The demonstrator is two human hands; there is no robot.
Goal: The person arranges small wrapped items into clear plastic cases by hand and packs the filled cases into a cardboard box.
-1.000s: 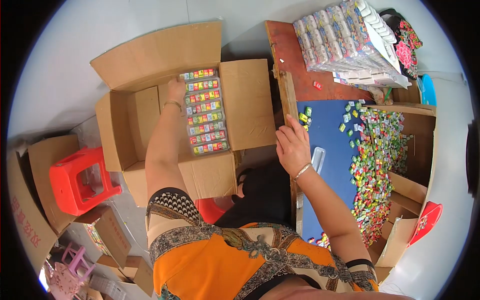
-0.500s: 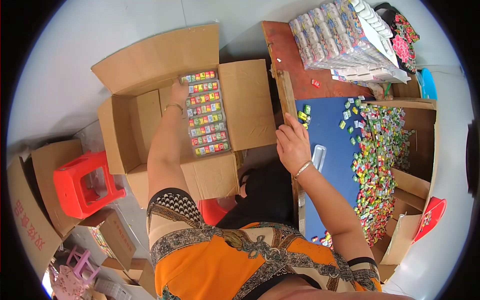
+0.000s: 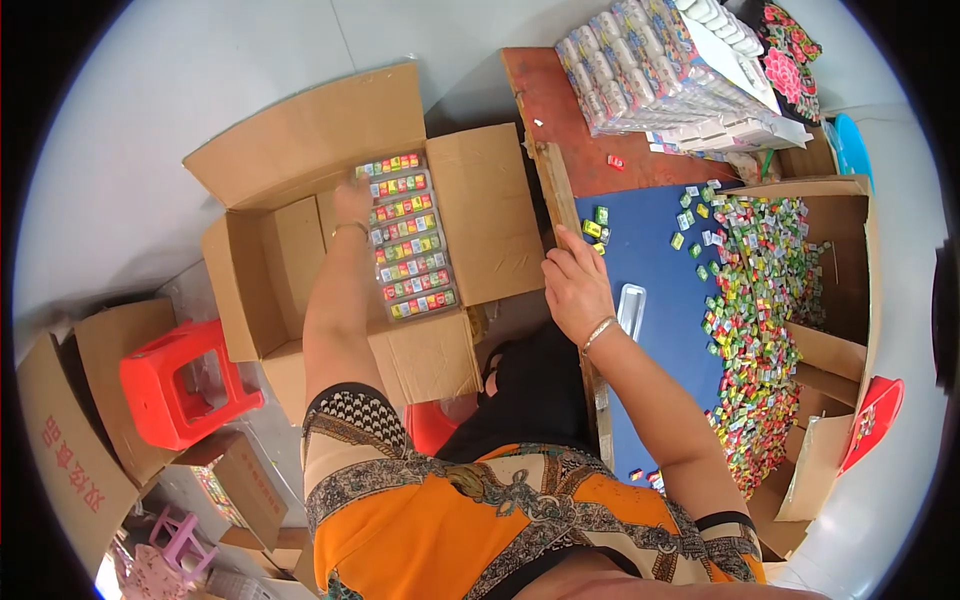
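Observation:
My left hand reaches into an open cardboard box, at the left ends of the upper rows of clear packs of small colourful pieces. Its fingers point away from me and are mostly hidden, so their grip does not show. Several packs lie side by side in a column along the box's right side. My right hand rests on the wooden edge of the work table, fingers stretched out, holding nothing. Just right of it, a clear plastic tray lies on the blue table surface.
A large heap of small wrapped pieces spills from a cardboard box on its side at right. Stacked white packs stand at the back right. A red stool and more cartons are at left.
The whole view has shifted slightly. My left hand stays by the upper packs in the box, and my right hand stays on the wooden edge.

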